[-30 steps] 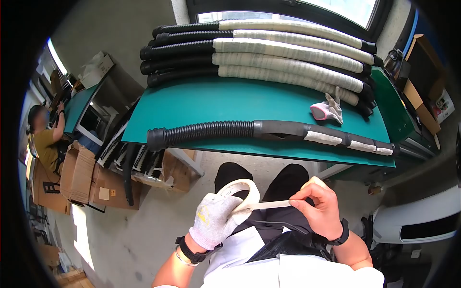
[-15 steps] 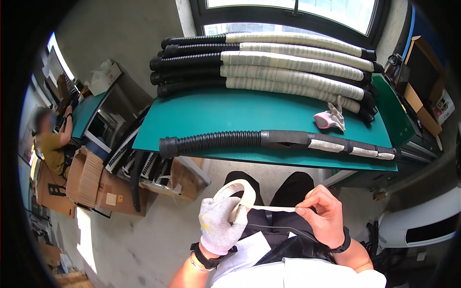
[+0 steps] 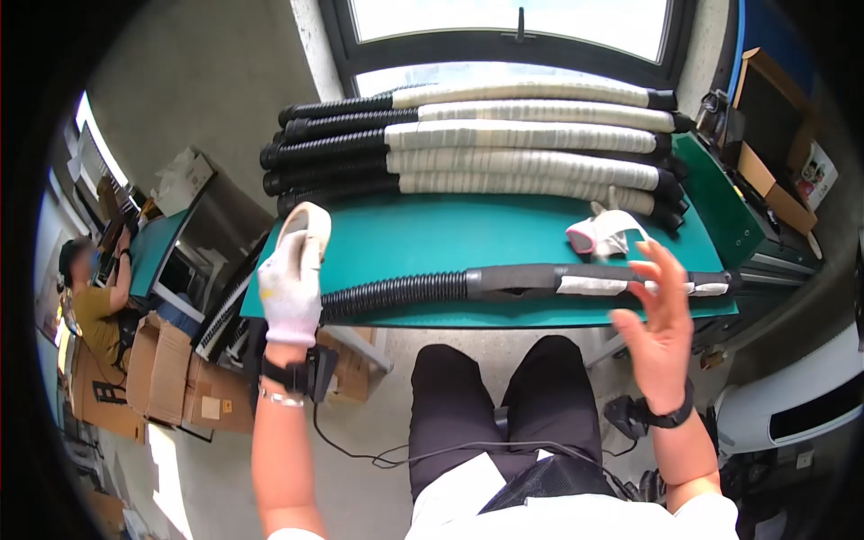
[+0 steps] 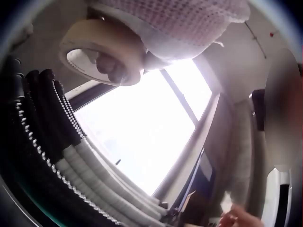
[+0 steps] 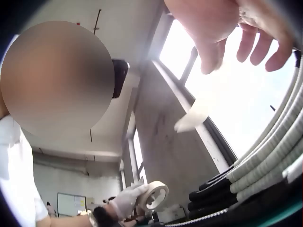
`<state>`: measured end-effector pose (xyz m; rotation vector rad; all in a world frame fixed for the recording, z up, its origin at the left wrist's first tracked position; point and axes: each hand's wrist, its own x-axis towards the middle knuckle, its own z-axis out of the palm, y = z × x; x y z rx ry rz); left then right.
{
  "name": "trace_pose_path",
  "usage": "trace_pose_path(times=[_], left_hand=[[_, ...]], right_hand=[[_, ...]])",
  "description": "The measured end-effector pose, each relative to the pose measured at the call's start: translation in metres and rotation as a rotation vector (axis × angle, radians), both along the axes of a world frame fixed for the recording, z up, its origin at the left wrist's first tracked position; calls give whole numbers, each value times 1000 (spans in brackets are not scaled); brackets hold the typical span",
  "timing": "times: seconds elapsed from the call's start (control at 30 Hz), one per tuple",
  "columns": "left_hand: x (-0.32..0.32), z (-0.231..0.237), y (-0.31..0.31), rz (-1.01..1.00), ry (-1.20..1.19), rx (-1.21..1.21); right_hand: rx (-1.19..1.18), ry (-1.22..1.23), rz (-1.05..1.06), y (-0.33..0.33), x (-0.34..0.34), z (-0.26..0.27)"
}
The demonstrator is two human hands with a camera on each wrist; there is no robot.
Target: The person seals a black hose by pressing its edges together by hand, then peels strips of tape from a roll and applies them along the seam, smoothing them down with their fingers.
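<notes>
My gloved left hand point(image 3: 290, 292) grips a roll of masking tape point(image 3: 315, 227) above the left end of a black corrugated hose point(image 3: 396, 294); fingertips show through the roll's hole in the left wrist view. My bare right hand point(image 3: 661, 333) is raised over the hose's right part, thumb and fingers spread apart. A loose strip of tape point(image 3: 623, 220) curves by its fingertips, and in the right wrist view this pale strip point(image 5: 193, 116) hangs below the thumb. White tape patches point(image 3: 594, 285) lie along the hose's dark wrapped section. The hose's left end is hidden behind my left hand.
Several hoses wrapped in pale tape point(image 3: 522, 140) lie along the back of the green table point(image 3: 432, 229). A glove point(image 3: 589, 236) rests behind the hose. Cardboard boxes point(image 3: 157, 364) stand at left, where another person point(image 3: 94, 288) works. A cable point(image 3: 387, 462) runs between my wrists.
The tape stretched between my hands has come apart from the roll. My left hand has moved up and left with the roll; my right hand has risen rightward and its fingers have spread.
</notes>
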<state>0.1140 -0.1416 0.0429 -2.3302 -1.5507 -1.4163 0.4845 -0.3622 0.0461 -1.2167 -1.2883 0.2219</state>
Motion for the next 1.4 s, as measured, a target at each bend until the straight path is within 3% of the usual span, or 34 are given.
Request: trace_pose_path(times=[0.1,0.17,0.27,0.3,0.37,0.47,0.57,0.77,0.8,0.87,1.4], left_hand=[[-3,-27,50,53,309,73],[-10,-37,74,131,489,-191],[-11,-33,81,40,548,-157],[-10,-40,83,20,509,9],[25,-13,46,-174,336,-79],[83,0,-2,-508,331,-40],[129,-16,-20,-696,305,-47],[157,-37,10,-721,286,-380],[159,-34,14,-723,267,-466],[165,-20,22,-701,268,-683],[164,-31,35,-852,153,-340]], right_hand=[[-116,-229,78,28,9,-14],[-8,-312,155,53,11,-33],[-170,-539,158,74,7,-38],[-176,-533,174,84,6,-41],[-227,-514,187,101,9,-50],[-324,-517,175,111,10,-47],[-399,-444,204,118,10,-40],[-467,-395,250,135,19,-34],[-252,-470,238,142,18,-41],[-284,-429,295,147,19,-43],[-451,-215,439,166,20,-28]])
